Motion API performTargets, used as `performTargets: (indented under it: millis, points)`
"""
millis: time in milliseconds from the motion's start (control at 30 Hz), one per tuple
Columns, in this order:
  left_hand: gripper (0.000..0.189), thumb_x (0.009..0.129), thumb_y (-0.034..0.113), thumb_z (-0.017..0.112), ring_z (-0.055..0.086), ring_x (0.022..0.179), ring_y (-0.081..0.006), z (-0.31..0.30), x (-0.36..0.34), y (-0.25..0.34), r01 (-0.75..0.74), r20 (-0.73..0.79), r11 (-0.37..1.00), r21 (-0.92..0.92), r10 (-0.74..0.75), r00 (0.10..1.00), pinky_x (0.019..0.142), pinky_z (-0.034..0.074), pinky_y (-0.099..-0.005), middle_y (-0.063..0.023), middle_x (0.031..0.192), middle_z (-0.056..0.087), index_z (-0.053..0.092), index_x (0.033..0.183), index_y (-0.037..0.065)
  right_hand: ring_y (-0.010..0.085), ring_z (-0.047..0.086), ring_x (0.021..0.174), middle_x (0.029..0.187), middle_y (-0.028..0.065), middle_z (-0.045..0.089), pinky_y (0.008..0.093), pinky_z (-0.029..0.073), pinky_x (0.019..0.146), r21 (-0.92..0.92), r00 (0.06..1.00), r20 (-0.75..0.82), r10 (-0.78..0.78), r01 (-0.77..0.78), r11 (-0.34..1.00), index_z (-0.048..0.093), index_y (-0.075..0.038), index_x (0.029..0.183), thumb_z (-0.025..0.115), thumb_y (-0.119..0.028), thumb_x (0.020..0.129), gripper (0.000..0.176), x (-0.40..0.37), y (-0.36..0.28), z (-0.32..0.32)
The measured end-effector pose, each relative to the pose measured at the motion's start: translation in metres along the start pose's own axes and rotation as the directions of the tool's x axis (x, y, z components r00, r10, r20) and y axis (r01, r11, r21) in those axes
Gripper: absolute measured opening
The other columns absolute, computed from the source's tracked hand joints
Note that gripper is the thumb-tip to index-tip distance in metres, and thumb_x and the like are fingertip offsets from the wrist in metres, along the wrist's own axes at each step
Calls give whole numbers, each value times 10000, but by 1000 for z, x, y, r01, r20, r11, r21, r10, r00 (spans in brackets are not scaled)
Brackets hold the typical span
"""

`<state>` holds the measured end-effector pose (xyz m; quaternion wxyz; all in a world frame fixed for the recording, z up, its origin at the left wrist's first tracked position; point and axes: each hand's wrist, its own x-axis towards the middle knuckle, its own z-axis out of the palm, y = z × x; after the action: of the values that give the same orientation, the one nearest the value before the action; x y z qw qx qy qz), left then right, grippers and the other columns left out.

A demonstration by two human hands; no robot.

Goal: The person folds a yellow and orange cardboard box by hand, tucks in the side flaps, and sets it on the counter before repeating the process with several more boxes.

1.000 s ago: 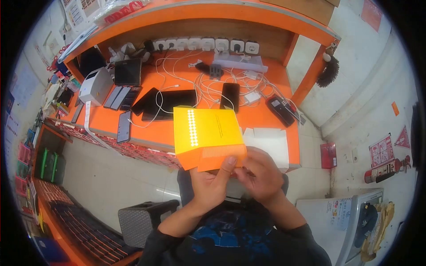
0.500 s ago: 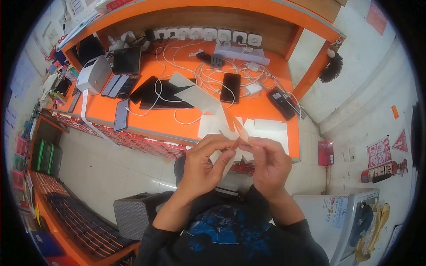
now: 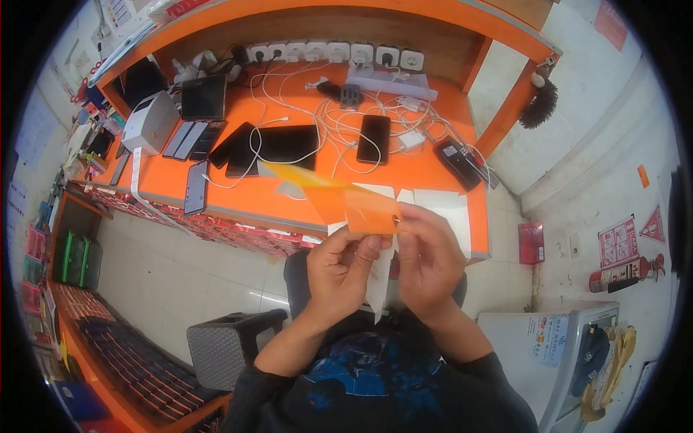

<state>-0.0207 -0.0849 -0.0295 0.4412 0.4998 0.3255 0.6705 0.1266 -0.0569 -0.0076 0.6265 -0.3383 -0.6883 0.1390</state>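
My left hand pinches the lower edge of a folded orange-and-white paper between thumb and fingers. The paper's orange face shows, and one flap slants away to the upper left, blurred. At the paper's right corner, the fingertips of my right hand are closed on its edge. A white strip hangs down between the two hands. Beyond my right hand, white paper sheets lie on the orange counter, partly hidden by the hand.
On the counter are a black phone, a card terminal, a dark tablet, tangled white cables and a label printer. A row of plugs lines the back. A grey stool stands at left.
The paper has turned so that its orange face shows, and its long flap has swung lower and to the left. A white strip now hangs below. Both hands keep hold.
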Motion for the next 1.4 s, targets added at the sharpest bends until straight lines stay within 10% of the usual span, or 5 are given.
performTargets:
  millis: [1000, 1400]
  points:
    - [216, 1058, 56, 742, 742, 1016, -124, -3, -2, -11, -46, -69, 997, 60, 50, 996, 873, 595, -264, -100, 1151, 767, 732, 1236, -66, 111, 705, 913, 1287, 201, 710, 233, 574, 724, 198, 983, 107, 151, -170, 965, 710, 76, 1192, 668, -29, 1082, 158, -3, -16, -4]
    - [250, 1034, 83, 786, 725, 916, -92, -5, -3, -6, -63, -91, 995, 79, 71, 993, 815, 574, -241, -69, 1080, 806, 759, 1246, -46, 262, 769, 1086, 1304, 217, 707, 304, 651, 824, 100, 984, 163, 76, -93, 991, 751, 53, 1174, 713, 1, 1029, 158, 1, -18, -8]
